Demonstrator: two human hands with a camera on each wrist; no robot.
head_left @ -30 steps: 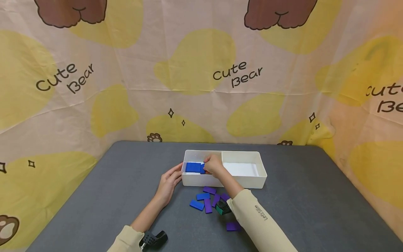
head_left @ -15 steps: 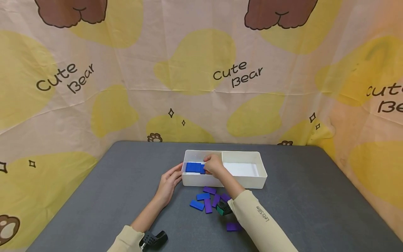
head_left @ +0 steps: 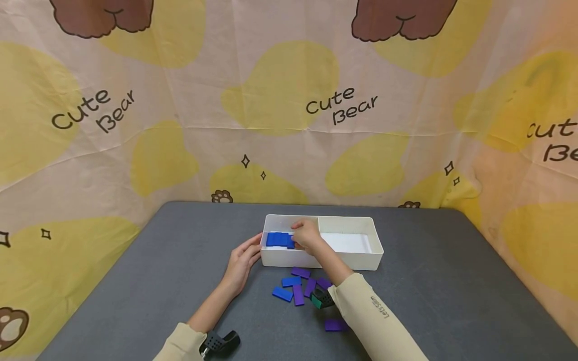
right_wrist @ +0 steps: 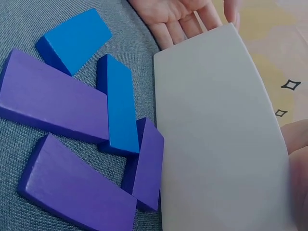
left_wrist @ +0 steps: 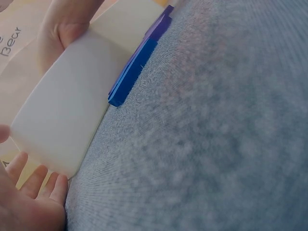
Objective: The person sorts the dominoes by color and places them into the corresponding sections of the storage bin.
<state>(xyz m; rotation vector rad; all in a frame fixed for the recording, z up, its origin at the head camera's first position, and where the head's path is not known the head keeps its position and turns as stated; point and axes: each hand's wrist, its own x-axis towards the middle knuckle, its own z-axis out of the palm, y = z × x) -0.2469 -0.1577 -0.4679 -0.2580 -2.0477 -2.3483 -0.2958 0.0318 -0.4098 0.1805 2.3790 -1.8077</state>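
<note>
From here I see the left arm point(head_left: 212, 306) and the right arm point(head_left: 332, 261) reach forward and lean in toward each other. Pale sleeves point(head_left: 379, 316) cover part of each one, and bare skin shows past the cuffs. The left hand point(head_left: 240, 266) has its palm turned in, fingers nearly straight, thumb apart. The right hand point(head_left: 307, 236) shows its back, with fingers bent down; I can't see their tips.

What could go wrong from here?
1. The right hand, reaching into the white box's left compartment, could jostle the blue blocks there.
2. Its wrist device is near loose purple blocks and might scatter them.
3. The left hand touches the box's end; a push could slide it.
</note>
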